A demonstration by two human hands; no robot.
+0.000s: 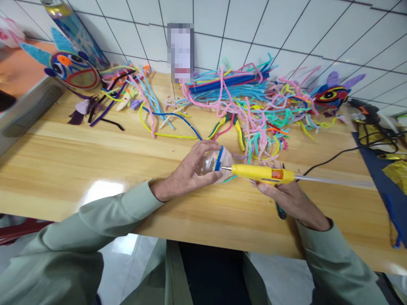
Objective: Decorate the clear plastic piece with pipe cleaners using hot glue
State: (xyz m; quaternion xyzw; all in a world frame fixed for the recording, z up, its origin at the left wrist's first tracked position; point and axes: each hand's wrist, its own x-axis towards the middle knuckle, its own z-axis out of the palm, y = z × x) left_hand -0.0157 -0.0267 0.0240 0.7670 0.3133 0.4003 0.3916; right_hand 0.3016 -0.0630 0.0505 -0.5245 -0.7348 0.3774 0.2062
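Observation:
My left hand [190, 171] is closed round a small clear plastic ball [212, 163] wrapped with blue and pink pipe cleaners, held just above the wooden table [95, 169]. My right hand [286, 197] grips a yellow hot glue gun [262, 173] held sideways. Its metal tip touches the ball's right side. A clear glue stick [330, 181] pokes out of the gun's back, and a black cord [333, 156] runs off to the right.
A big heap of coloured pipe cleaners [251, 101] covers the table's far middle. Pipe-cleaner mask figures sit at the far left [71, 67] and far right [330, 95]. A second glue gun [369, 112] and gold foil [394, 169] lie at the right edge.

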